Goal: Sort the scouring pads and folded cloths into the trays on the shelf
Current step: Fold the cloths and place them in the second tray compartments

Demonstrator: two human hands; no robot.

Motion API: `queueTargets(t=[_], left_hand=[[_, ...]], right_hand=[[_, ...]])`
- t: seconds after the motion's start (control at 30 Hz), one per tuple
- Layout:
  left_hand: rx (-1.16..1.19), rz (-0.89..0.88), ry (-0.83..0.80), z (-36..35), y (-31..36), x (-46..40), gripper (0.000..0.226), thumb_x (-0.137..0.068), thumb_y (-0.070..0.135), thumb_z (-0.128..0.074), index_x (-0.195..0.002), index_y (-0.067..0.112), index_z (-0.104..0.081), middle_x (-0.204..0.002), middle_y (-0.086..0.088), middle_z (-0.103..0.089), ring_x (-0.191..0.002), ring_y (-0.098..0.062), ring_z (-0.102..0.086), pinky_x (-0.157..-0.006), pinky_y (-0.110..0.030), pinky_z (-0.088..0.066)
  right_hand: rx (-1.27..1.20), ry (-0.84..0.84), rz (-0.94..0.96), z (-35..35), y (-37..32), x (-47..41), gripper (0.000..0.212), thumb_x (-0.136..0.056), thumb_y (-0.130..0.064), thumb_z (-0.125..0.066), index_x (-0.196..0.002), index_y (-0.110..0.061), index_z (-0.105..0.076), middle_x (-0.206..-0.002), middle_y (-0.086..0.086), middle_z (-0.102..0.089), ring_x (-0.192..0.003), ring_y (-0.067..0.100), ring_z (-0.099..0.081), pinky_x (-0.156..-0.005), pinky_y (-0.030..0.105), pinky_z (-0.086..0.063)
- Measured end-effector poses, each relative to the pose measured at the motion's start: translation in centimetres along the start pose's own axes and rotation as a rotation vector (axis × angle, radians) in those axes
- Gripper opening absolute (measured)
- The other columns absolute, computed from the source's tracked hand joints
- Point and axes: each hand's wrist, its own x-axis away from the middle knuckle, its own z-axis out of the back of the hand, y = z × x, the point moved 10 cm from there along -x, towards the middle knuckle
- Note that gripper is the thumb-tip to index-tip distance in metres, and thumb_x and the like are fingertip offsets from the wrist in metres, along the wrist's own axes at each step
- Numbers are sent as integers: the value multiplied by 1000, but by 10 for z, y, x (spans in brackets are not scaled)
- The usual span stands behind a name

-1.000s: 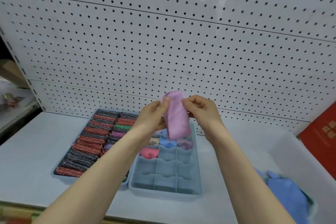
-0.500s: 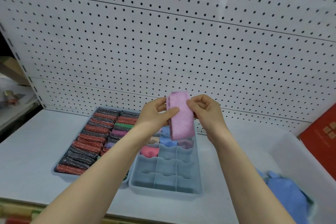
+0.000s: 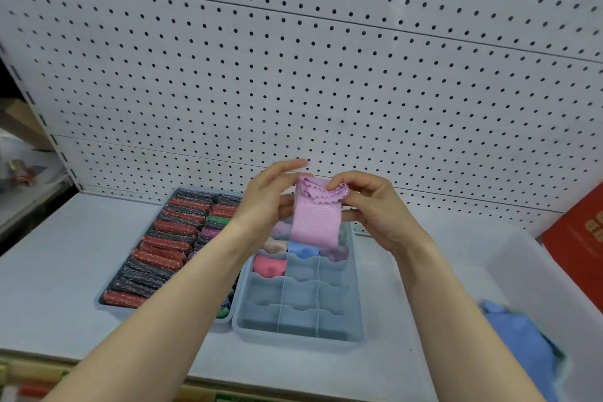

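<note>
Both hands pinch the pink cloth: dotted weave, scalloped top edge folded over; left hand seemingly looser than right hand.

Hidden behind the pink cloth: the far compartments of the divided tray and whatever fills them. Covered by the left forearm: the near right corner of the scouring-pad tray left of the divided tray. Cut off by the right and bottom edges: the white bin right of the divided tray and the blurred blue cloth inside. Clipped at the right edge: a red box. Blurred beyond telling: clutter far left of the divided tray.
</note>
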Motion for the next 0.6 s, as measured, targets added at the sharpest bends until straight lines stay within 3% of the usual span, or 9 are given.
queueTargets(t=[0.07, 0.1, 0.23, 0.33, 0.43, 0.53, 0.6], left_hand=[[-64, 145, -58, -1, -18, 1, 31, -92, 47, -51, -113, 29, -67, -108, 1, -72, -83, -25, -70, -81, -41, -53], [-136, 173, -96, -3, -24, 3, 35, -91, 52, -54, -113, 27, -67, -109, 0, -73, -85, -25, -71, -77, -41, -54], [-170, 72, -83, 0, -24, 5, 21, -94, 15, -62, -113, 7, -67, -106, -13, -73, -87, -24, -71, -67, -30, -57], [-193, -6, -47, 8, -22, 4, 20, -91, 5, -63, -111, 7, -68, -105, -12, -73, -88, -19, -69, -71, -30, -59], [-242, -77, -20, 14, -20, 4, 22, -88, -1, -65, -102, 15, -71, -102, -7, -73, -87, -17, -69, -74, -37, -60], [-226, -96, -6, 16, -21, 8, 28, -87, -8, -62, -95, 17, -73, -94, 0, -73, -79, -14, -69, -68, -34, -59], [-205, -47, -8, 18, -29, 10, 32, -89, -7, -57, -100, 18, -72, -97, -1, -73, -82, -17, -69, -74, -37, -59]], right_hand=[[82, 40, 72, 1, -5, -1, 32, -90, 11, -56, -77, -14, -73, -83, 0, -70, -75, 14, -64, -64, 25, -54], [142, 52, 115, 0, -8, -1, 34, -89, 14, -54, -78, -12, -73, -82, -1, -71, -74, 12, -64, -65, 23, -53], [395, 10, 160, -9, -5, 0, 43, -82, 20, -48, -85, -13, -76, -97, 5, -67, -90, 11, -62, -78, 21, -49], [211, -28, 39, -7, 10, 5, 37, -90, 11, -49, -101, -13, -75, -112, 7, -65, -100, 17, -64, -89, 30, -54], [158, -73, -93, -12, 29, 12, 30, -96, -15, -60, -122, -30, -63, -114, 4, -67, -99, 23, -67, -84, 41, -59], [186, -19, -87, -14, 44, 13, 30, -91, -8, -65, -112, -29, -71, -106, 4, -71, -88, 20, -66, -74, 52, -54], [187, 45, -52, -11, 47, 14, 30, -91, -5, -63, -105, -29, -75, -104, 7, -73, -84, 29, -65, -72, 48, -44]])
